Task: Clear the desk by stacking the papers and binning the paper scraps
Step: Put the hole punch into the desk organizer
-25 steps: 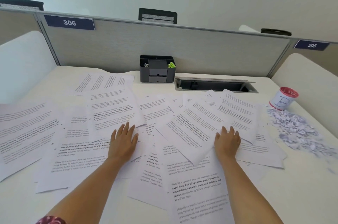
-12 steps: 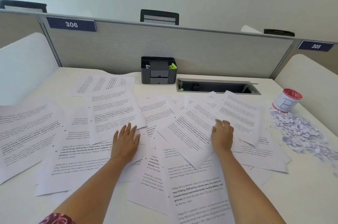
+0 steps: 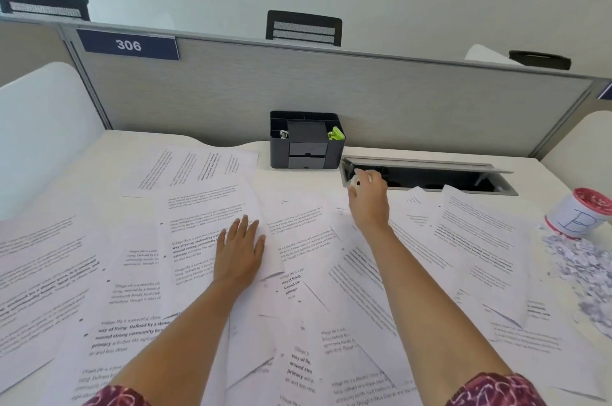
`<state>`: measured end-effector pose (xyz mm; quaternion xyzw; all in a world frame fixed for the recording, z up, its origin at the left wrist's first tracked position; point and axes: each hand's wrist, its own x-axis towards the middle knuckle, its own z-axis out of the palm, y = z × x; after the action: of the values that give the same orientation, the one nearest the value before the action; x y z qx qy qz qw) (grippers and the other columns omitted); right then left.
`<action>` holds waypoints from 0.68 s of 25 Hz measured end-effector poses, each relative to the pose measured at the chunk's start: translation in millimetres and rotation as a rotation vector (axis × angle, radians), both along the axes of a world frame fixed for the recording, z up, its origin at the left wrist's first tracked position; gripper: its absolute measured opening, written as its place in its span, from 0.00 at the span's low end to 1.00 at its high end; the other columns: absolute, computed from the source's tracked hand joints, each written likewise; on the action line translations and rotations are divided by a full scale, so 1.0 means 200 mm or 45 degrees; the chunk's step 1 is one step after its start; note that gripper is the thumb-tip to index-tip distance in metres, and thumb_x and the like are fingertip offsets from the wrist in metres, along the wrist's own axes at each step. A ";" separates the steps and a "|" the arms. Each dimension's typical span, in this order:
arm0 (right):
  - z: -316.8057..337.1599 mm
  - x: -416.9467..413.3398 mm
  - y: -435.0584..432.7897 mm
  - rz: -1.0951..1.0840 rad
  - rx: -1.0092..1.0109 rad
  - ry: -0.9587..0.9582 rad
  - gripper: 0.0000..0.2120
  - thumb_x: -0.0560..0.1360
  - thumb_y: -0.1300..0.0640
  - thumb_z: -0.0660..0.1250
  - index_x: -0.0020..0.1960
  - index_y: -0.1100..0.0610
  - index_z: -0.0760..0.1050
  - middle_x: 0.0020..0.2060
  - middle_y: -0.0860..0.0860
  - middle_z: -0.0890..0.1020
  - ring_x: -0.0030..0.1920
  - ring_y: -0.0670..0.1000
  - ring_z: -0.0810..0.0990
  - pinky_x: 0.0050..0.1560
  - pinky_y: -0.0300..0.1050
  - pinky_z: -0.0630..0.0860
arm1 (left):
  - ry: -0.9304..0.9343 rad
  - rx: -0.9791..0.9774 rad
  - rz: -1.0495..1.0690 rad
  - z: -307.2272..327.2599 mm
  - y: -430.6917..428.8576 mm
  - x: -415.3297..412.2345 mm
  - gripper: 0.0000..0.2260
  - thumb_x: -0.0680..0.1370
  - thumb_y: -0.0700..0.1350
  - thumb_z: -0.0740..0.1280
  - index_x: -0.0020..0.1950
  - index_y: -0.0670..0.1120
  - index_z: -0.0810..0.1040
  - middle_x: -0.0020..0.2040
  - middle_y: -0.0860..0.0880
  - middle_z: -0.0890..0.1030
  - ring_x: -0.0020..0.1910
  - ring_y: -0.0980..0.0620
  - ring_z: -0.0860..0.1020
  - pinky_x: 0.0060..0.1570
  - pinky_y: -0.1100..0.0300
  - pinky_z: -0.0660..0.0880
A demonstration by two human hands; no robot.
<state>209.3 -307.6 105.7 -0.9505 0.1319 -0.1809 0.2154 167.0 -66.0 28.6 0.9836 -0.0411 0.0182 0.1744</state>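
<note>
Papers (image 3: 470, 240) overlapping, right hand (image 3: 369, 203) at cable slot (image 3: 430, 168) edge

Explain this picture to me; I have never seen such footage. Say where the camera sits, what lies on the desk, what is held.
No machine here: a person works bare-handed, and one wide camera on their head looks down at the hands. Scattered over the white desk lie printed white paper sheets. At the back stands a black plastic desk organiser beside a grey open cable slot. At the right are a red-rimmed white cup and a heap of white paper scraps. The left hand rests flat on the sheets, holding nothing. The right hand reaches towards the slot; it may pinch something small and white, too blurred to tell.
</note>
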 end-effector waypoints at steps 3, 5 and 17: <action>0.01 0.27 0.09 0.086 0.024 -0.029 0.19 0.79 0.58 0.61 0.69 0.58 0.68 0.67 0.56 0.69 0.67 0.54 0.67 0.61 0.47 0.73 | -0.005 -0.018 0.012 -0.01 0.01 0.20 0.22 0.83 0.52 0.48 0.77 0.50 0.57 0.78 0.49 0.53 0.77 0.52 0.49 0.75 0.53 0.43; 0.02 0.45 0.14 0.144 0.014 -0.063 0.19 0.80 0.58 0.60 0.69 0.58 0.68 0.67 0.56 0.69 0.66 0.55 0.67 0.61 0.49 0.73 | -0.005 -0.010 0.012 -0.02 0.02 0.33 0.22 0.83 0.52 0.47 0.77 0.49 0.56 0.78 0.49 0.52 0.77 0.52 0.48 0.74 0.53 0.43; 0.05 1.09 0.31 0.179 -0.045 -0.002 0.20 0.80 0.57 0.60 0.70 0.59 0.67 0.66 0.58 0.68 0.65 0.57 0.66 0.60 0.47 0.69 | -0.064 0.060 -0.020 -0.17 0.07 0.58 0.36 0.72 0.60 0.31 0.77 0.50 0.54 0.78 0.49 0.51 0.77 0.51 0.48 0.74 0.54 0.42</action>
<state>427.6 -246.6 115.8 -0.9610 0.0614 -0.1681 0.2110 282.4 -52.5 -4.5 0.9863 -0.0535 0.0405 0.1504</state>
